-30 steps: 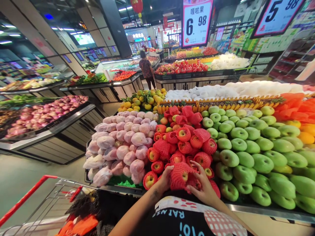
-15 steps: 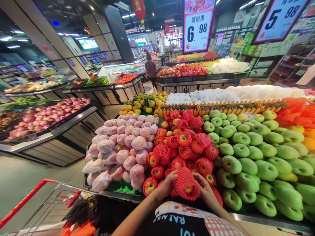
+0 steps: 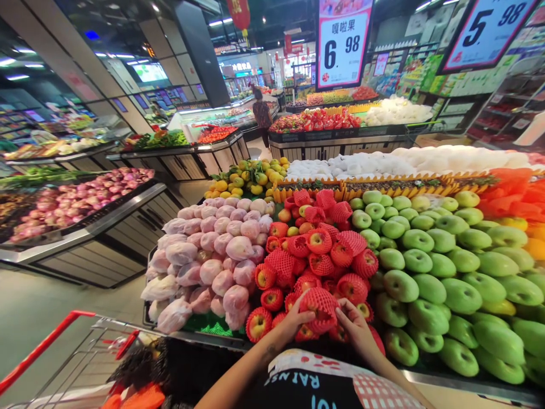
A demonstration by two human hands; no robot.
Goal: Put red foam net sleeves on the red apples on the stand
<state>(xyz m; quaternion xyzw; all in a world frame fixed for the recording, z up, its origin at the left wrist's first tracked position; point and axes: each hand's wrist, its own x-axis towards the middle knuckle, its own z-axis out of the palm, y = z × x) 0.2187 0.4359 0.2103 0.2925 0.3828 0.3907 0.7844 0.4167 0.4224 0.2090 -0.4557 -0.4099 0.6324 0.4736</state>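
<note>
Between my hands is an apple in a red foam net [image 3: 319, 309], held just above the front of the apple pile. My left hand [image 3: 297, 318] grips its left side, thumb across the front. The fingers of my right hand [image 3: 351, 319] pinch the netting on the right. Behind and around it lie more red apples in foam nets [image 3: 319, 241]. Green apples [image 3: 430, 312] are heaped on the right, and pale pink fruit in thin wrap [image 3: 213, 272] fills the left of the display.
A shopping cart [image 3: 51, 346] with a red handle and dark bags stands at lower left. White-wrapped fruit [image 3: 361, 165] and yellow-orange citrus [image 3: 247, 179] lie at the back. Price signs [image 3: 343, 48] hang overhead. A person [image 3: 261, 116] stands in the far aisle.
The netted apple has turned in my hands and sits slightly higher, its net drawn up shorter. My left thumb has come across its front, and my right fingers now pinch the net's edge.
</note>
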